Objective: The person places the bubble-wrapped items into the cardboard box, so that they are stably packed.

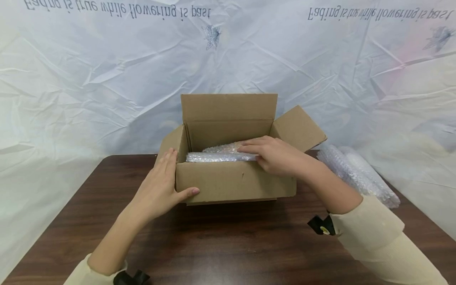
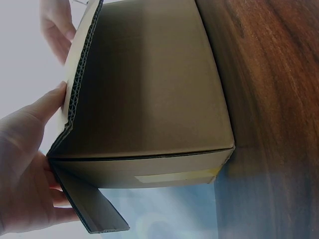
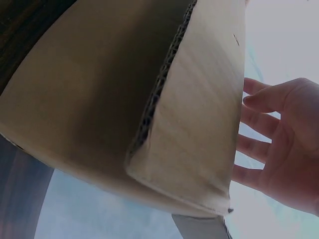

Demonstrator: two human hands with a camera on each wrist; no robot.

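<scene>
A cardboard box (image 1: 231,182) stands with its flaps spread, tilted flaps on every side. My left hand (image 1: 158,188) rests against its front left corner, thumb on the front flap and fingers along the left flap (image 2: 89,201). In the head view, my right hand (image 1: 279,156) reaches over the front flap into the box. Its fingers lie over a bubble-wrapped bundle (image 1: 221,157), with more bubble wrap (image 1: 222,148) behind. In the right wrist view the right fingers (image 3: 256,122) are loosely extended, their tips partly hidden behind the flap.
Rolls of bubble wrap (image 1: 356,174) lie on the right side of the dark wooden table (image 1: 228,245). A white printed cloth (image 1: 142,79) hangs behind the table. The right flap (image 1: 299,128) sticks outward beside my right forearm.
</scene>
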